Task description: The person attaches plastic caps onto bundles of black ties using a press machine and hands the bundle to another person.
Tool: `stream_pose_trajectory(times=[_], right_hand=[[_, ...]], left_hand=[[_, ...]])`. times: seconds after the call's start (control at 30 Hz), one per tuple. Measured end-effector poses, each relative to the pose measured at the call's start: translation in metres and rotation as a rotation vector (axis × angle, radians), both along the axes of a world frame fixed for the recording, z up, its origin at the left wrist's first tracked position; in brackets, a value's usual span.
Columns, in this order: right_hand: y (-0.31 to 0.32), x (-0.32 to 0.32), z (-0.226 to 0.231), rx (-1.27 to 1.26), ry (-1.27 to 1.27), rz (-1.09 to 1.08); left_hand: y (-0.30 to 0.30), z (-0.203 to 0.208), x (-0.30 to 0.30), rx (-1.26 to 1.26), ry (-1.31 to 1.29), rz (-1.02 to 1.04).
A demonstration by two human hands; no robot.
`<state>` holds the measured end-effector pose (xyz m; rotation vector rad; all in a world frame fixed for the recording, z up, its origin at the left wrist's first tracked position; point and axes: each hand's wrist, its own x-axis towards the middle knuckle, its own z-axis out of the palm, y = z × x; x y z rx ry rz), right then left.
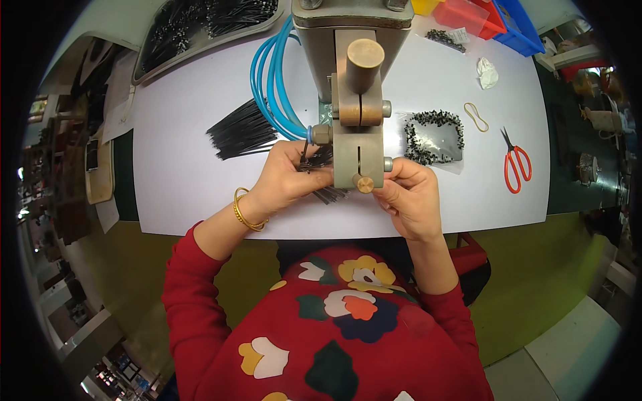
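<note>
My left hand [286, 177] is closed round a small bunch of thin black wires [319, 159], just left of the head of a metal bench press [359, 144]. More wire ends stick out below that hand. My right hand [416, 199] is at the right side of the press head, thumb and fingers pinched together. What its fingertips hold is too small and partly hidden by the press. A fanned pile of black wires [242, 130] lies left of my left hand. Right of the press, a clear plastic bag [436, 139] bears many tiny black parts.
Blue air hoses [275, 87] loop to the press fitting. A metal tray [200, 50] of black wires stands back left. On the right lie red-handled scissors [518, 164], a rubber band [476, 117] and crumpled white paper [487, 73]. Red [491, 17] and blue bins [521, 30] stand back right.
</note>
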<state>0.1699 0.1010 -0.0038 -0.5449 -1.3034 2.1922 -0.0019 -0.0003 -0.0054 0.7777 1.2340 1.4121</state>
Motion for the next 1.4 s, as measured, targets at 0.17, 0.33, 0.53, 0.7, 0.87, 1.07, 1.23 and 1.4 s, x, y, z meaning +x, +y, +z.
stream_pose_trajectory(times=[0.17, 0.33, 0.53, 0.7, 0.87, 1.07, 1.23, 1.4], right_hand=[[0.015, 0.01, 0.001, -0.004, 0.056, 0.018], [0.056, 0.052, 0.002, 0.47, -0.156, -0.326], [0.078, 0.092, -0.008, 1.169, -0.571, -0.48], [0.07, 0.084, -0.003, 1.325, -0.557, -0.486], [0.067, 0.089, 0.005, 1.389, -0.529, -0.5], [0.057, 0.082, 0.004, 1.086, -0.384, -0.424], [0.032, 0.058, 0.006, 0.783, -0.27, -0.309], [0.002, -0.002, 0.008, 0.656, -0.1, -0.152]], left_hand=[[0.004, 0.004, 0.0, 0.02, -0.023, 0.006], [0.001, 0.02, 0.0, 0.025, -0.14, -0.008], [0.007, -0.002, 0.003, -0.053, -0.032, 0.009], [-0.02, -0.016, -0.012, -0.158, -0.148, -0.005], [-0.002, 0.0, 0.005, 0.066, -0.054, 0.096], [-0.016, 0.014, 0.013, -0.035, -0.205, 0.104], [0.015, -0.003, 0.009, -0.045, -0.076, -0.035], [0.001, 0.004, -0.007, -0.1, -0.043, -0.037]])
